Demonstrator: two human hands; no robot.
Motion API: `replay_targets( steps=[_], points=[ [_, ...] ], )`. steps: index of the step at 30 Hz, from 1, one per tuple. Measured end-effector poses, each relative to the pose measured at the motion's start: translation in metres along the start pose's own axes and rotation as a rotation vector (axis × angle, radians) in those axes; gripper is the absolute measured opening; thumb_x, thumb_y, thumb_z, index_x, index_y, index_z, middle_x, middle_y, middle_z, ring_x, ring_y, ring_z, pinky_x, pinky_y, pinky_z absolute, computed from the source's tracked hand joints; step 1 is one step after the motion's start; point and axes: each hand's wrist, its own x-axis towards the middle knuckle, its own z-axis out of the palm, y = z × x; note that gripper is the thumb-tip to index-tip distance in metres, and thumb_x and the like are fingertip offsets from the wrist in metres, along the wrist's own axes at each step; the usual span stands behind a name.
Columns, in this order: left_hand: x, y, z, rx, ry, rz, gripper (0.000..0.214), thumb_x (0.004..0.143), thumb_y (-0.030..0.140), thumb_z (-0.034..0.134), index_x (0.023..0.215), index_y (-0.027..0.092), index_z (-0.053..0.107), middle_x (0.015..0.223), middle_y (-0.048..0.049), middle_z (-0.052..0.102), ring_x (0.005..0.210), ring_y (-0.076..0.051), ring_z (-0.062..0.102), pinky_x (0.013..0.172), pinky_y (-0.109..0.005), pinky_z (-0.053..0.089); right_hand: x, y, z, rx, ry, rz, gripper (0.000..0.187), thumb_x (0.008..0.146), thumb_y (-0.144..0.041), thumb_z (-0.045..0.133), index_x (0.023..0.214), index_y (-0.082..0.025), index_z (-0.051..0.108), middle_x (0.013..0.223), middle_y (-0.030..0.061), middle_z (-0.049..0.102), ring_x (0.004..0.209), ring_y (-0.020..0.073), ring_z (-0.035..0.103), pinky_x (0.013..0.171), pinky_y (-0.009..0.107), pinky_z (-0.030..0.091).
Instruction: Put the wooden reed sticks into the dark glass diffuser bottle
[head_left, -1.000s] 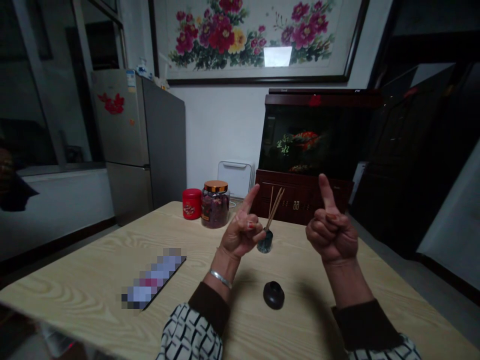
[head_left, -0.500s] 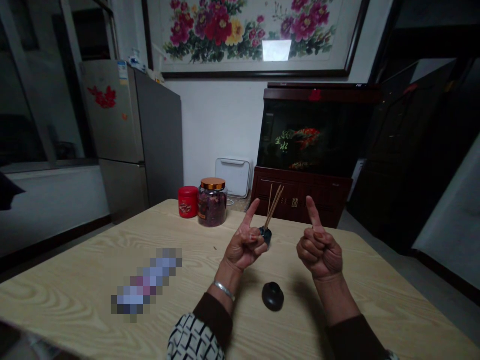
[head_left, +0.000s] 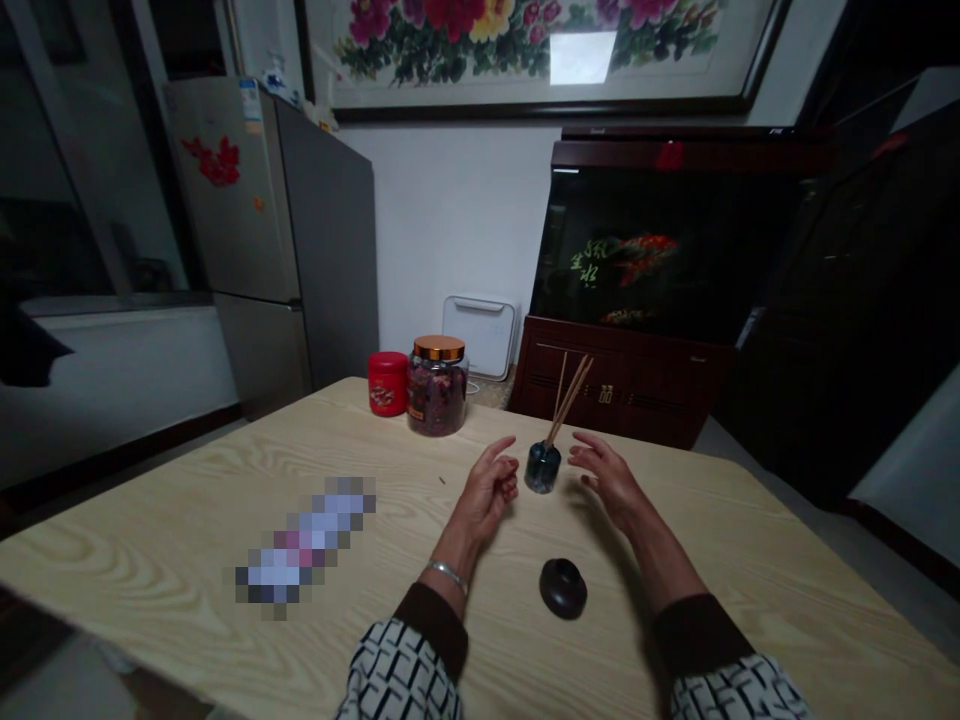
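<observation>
A dark glass reed diffuser bottle (head_left: 542,468) stands upright on the table, with several thin reed sticks (head_left: 574,400) leaning out of its top. My left hand (head_left: 486,490) is just left of the bottle, index finger stretched out and the other fingers loosely curled, holding nothing. On the other side my right hand (head_left: 606,480) hovers with its fingers apart, also holding nothing. Neither hand touches the bottle. Between my forearms lies a small round dark lid-like object (head_left: 563,588).
A red canister (head_left: 388,385) and a glass jar with a copper-coloured lid (head_left: 437,388) stand at the table's far edge. A pixelated long object (head_left: 307,545) lies on the left of the wooden table (head_left: 187,500). Beyond are a fridge (head_left: 330,250) and a fish tank (head_left: 645,260).
Both hands have come down from raised, pointing index fingers to either side of the diffuser bottle. My right hand has unfolded its fingers. The view has tilted slightly downward.
</observation>
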Motion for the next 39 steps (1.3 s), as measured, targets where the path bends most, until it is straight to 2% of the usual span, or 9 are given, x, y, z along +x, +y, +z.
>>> replay_targets(
  steps=[5, 9, 13, 20, 24, 27, 31, 35, 39],
  points=[
    [0.017, -0.035, -0.028, 0.398, 0.18, 0.09, 0.055, 0.067, 0.018, 0.07, 0.12, 0.019, 0.056, 0.101, -0.0043, 0.059, 0.081, -0.011, 0.056, 0.067, -0.021, 0.043, 0.044, 0.051, 0.025, -0.309, -0.005, -0.105, 0.07, 0.066, -0.049, 0.078, 0.125, -0.019, 0.055, 0.122, 0.0152, 0.064, 0.116, 0.0296, 0.059, 0.093, 0.041, 0.048],
    [0.017, -0.049, -0.033, 0.69, 0.119, 0.15, 0.074, 0.064, 0.015, 0.076, 0.132, 0.022, 0.049, 0.131, -0.013, 0.054, 0.12, -0.024, 0.052, 0.095, -0.038, 0.047, 0.044, 0.066, 0.034, -0.364, -0.076, -0.164, 0.059, 0.066, -0.051, 0.077, 0.112, -0.019, 0.061, 0.108, 0.0099, 0.069, 0.104, 0.0281, 0.063, 0.094, 0.043, 0.048],
    [0.011, -0.054, -0.03, 0.825, -0.005, 0.166, 0.107, 0.057, 0.024, 0.086, 0.149, 0.02, 0.031, 0.142, -0.0168, 0.047, 0.129, -0.029, 0.048, 0.109, -0.046, 0.039, 0.018, 0.065, 0.032, -0.369, -0.122, -0.167, 0.055, 0.068, -0.054, 0.076, 0.112, -0.022, 0.064, 0.106, 0.0081, 0.07, 0.103, 0.0271, 0.064, 0.091, 0.04, 0.05],
    [0.002, -0.045, -0.019, 0.884, -0.135, 0.128, 0.067, 0.063, 0.026, 0.083, 0.123, 0.016, 0.057, 0.107, -0.008, 0.066, 0.097, -0.022, 0.06, 0.089, -0.037, 0.049, -0.007, 0.015, 0.064, -0.107, -0.075, -0.215, 0.049, 0.083, -0.068, 0.057, 0.079, -0.019, 0.063, 0.083, 0.0077, 0.07, 0.085, 0.0225, 0.066, 0.084, 0.037, 0.051],
    [-0.002, -0.041, -0.019, 0.867, -0.133, 0.132, 0.066, 0.059, 0.033, 0.088, 0.117, 0.016, 0.06, 0.102, -0.0073, 0.066, 0.093, -0.022, 0.06, 0.085, -0.037, 0.049, 0.004, -0.042, 0.042, 0.147, 0.105, -0.33, 0.045, 0.085, -0.068, 0.055, 0.079, -0.023, 0.05, 0.061, -0.0035, 0.053, 0.06, 0.0154, 0.06, 0.065, 0.031, 0.051],
    [-0.002, -0.041, -0.02, 0.832, -0.147, 0.14, 0.065, 0.06, 0.032, 0.089, 0.116, 0.017, 0.06, 0.101, -0.0071, 0.066, 0.093, -0.022, 0.061, 0.085, -0.038, 0.049, 0.007, -0.06, -0.01, -0.247, 0.135, -0.283, 0.039, 0.092, -0.061, 0.048, 0.082, -0.023, 0.051, 0.054, -0.0071, 0.039, 0.044, 0.0106, 0.04, 0.05, 0.025, 0.037],
    [-0.001, -0.042, -0.021, 0.852, -0.14, 0.137, 0.068, 0.06, 0.033, 0.089, 0.119, 0.018, 0.059, 0.102, -0.0079, 0.065, 0.094, -0.022, 0.061, 0.087, -0.04, 0.049, -0.02, -0.021, -0.066, -1.238, 0.11, -0.075, 0.023, 0.092, -0.043, 0.051, 0.083, -0.022, 0.057, 0.068, 0.0034, 0.058, 0.061, 0.0186, 0.054, 0.058, 0.031, 0.033],
    [-0.002, -0.041, -0.022, 0.877, -0.154, 0.147, 0.069, 0.061, 0.036, 0.088, 0.12, 0.018, 0.057, 0.104, -0.0081, 0.065, 0.095, -0.022, 0.061, 0.089, -0.041, 0.049, -0.061, 0.037, -0.071, -1.559, -0.075, 0.038, 0.026, 0.099, -0.036, 0.039, 0.106, -0.019, 0.058, 0.097, 0.0133, 0.066, 0.081, 0.0251, 0.063, 0.064, 0.034, 0.037],
    [-0.002, -0.042, -0.024, 0.884, -0.163, 0.134, 0.07, 0.062, 0.038, 0.087, 0.121, 0.02, 0.055, 0.106, -0.0076, 0.065, 0.097, -0.022, 0.061, 0.091, -0.041, 0.049, -0.081, 0.049, -0.056, -1.678, -0.08, -0.109, 0.031, 0.1, -0.031, 0.037, 0.115, -0.018, 0.061, 0.111, 0.0161, 0.063, 0.102, 0.0292, 0.061, 0.076, 0.037, 0.042]
  ],
)
